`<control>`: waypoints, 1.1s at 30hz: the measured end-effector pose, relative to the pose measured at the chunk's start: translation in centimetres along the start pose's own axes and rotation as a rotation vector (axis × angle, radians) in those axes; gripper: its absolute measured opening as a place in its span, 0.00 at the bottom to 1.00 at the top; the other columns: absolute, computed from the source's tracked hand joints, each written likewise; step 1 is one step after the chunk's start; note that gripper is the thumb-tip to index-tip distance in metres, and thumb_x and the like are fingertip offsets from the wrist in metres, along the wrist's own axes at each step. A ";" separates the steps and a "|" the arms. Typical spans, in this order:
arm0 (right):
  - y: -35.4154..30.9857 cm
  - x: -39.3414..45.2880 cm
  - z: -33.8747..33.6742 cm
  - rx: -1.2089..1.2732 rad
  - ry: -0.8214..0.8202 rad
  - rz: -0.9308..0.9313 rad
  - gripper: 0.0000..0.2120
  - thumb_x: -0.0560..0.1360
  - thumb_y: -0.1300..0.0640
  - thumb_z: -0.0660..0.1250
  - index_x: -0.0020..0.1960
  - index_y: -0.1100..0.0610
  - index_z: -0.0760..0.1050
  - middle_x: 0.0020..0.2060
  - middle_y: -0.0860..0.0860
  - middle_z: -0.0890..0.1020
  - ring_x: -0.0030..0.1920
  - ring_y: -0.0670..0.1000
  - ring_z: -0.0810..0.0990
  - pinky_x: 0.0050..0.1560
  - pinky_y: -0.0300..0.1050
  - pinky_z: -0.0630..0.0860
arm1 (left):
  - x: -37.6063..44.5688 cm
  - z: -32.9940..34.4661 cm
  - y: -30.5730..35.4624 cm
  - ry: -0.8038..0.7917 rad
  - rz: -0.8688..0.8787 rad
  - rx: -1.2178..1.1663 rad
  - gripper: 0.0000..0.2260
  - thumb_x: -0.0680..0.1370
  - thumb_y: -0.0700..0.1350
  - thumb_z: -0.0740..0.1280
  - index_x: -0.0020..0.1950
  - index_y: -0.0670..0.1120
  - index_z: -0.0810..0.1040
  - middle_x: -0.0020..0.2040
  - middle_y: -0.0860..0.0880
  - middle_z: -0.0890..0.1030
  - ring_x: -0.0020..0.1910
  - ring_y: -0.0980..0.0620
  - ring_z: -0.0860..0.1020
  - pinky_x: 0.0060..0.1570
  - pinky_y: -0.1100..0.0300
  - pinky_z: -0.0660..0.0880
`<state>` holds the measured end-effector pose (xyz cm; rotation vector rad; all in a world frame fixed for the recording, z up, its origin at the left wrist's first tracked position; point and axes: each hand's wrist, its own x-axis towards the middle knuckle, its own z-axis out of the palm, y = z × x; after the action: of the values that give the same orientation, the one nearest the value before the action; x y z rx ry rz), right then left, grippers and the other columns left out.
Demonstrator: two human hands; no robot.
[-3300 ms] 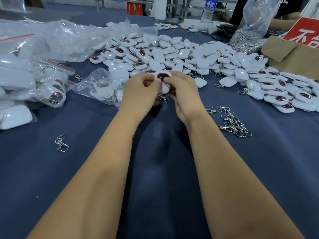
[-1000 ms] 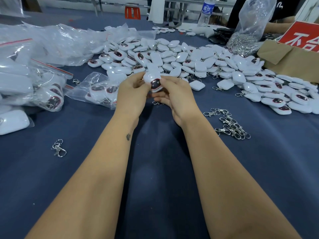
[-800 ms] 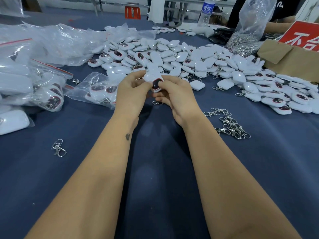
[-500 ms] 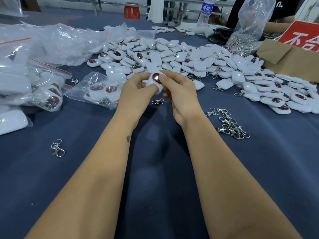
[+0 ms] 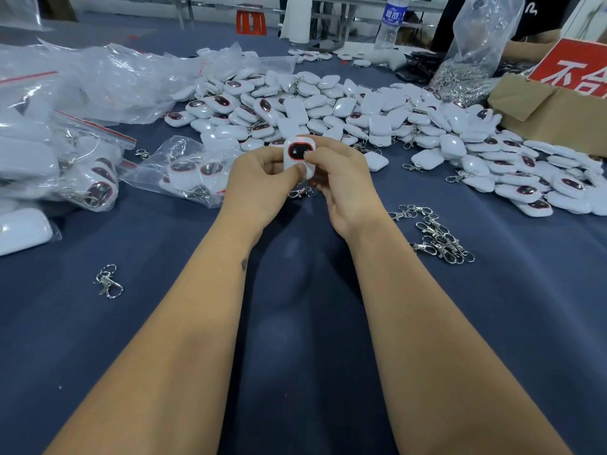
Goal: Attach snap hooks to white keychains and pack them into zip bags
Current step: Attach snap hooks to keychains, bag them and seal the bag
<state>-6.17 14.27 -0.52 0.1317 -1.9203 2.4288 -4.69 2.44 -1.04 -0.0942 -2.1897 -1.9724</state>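
The blue-covered counter (image 5: 295, 323) carries the whole job: a broad heap of white keychains (image 5: 361, 113) across the far middle and right, filled zip bags (image 5: 65, 165) piled at the left, one part-filled zip bag (image 5: 187, 172) just left of the hands, and a loose cluster of snap hooks (image 5: 437, 238) near the right forearm, with a single stray hook (image 5: 108, 281) lying well apart on the near left. The step in hand looks like the attaching stage, or a check just after it: one keychain (image 5: 299, 155) is held upright above the counter, between the heap and the person, dark oval face toward the camera, and a snap hook (image 5: 299, 192) shows just below it, though whether it hangs from the keychain or lies on the cloth cannot be told. The left hand (image 5: 259, 185) has its grip pinched on the keychain's lower left edge, thumb in front. The right hand (image 5: 341, 185) also grips it, fingers curled round the right side and a fingertip resting on the dark face. The next move probably calls for confirming the hook is seated, then carrying the piece left to the open bag.
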 end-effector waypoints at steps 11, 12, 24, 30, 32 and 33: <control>0.3 -0.1 0.4 -0.104 0.030 -0.003 0.10 0.75 0.69 0.64 0.51 0.63 0.82 0.45 0.63 0.85 0.47 0.61 0.84 0.59 0.60 0.79 | -0.2 0.2 0.6 0.028 -0.113 -0.090 0.07 0.66 0.46 0.65 0.36 0.55 0.83 0.34 0.53 0.82 0.38 0.54 0.79 0.45 0.58 0.76; 0.3 -0.1 0.4 -0.111 0.036 0.000 0.10 0.74 0.69 0.64 0.51 0.62 0.82 0.47 0.63 0.85 0.50 0.63 0.84 0.60 0.61 0.78 | -0.2 0.2 0.7 0.030 -0.118 -0.087 0.08 0.66 0.46 0.65 0.34 0.56 0.83 0.34 0.53 0.82 0.38 0.53 0.78 0.45 0.57 0.76; 0.0 -0.2 0.3 -0.054 -0.020 -0.008 0.14 0.74 0.73 0.60 0.45 0.59 0.82 0.36 0.56 0.84 0.37 0.52 0.83 0.42 0.44 0.82 | 0.0 0.2 0.4 0.057 -0.088 -0.028 0.06 0.78 0.41 0.66 0.46 0.52 0.80 0.41 0.48 0.82 0.40 0.52 0.78 0.44 0.56 0.75; -0.1 -0.3 0.4 -0.041 -0.006 -0.008 0.14 0.74 0.72 0.60 0.48 0.60 0.81 0.42 0.61 0.83 0.40 0.54 0.82 0.43 0.43 0.80 | 0.0 0.3 0.4 0.061 -0.041 -0.013 0.07 0.78 0.42 0.66 0.46 0.54 0.80 0.43 0.45 0.81 0.40 0.51 0.77 0.43 0.56 0.74; -0.3 -0.5 0.4 -0.041 0.007 -0.009 0.13 0.74 0.71 0.60 0.46 0.58 0.81 0.40 0.58 0.83 0.37 0.50 0.81 0.36 0.36 0.76 | -0.1 0.4 0.3 0.057 -0.017 -0.007 0.08 0.79 0.42 0.66 0.47 0.55 0.80 0.43 0.42 0.81 0.39 0.51 0.76 0.43 0.56 0.74; -0.4 -0.5 0.3 -0.027 0.020 -0.008 0.13 0.75 0.71 0.61 0.46 0.58 0.81 0.37 0.55 0.83 0.35 0.47 0.80 0.34 0.34 0.74 | -0.2 0.4 0.3 0.057 -0.003 0.002 0.08 0.79 0.42 0.66 0.49 0.55 0.80 0.43 0.42 0.81 0.39 0.52 0.77 0.43 0.58 0.74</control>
<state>-5.62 14.04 -0.15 0.1137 -1.9400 2.3894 -4.47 2.93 -0.79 -0.0335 -2.1570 -1.9499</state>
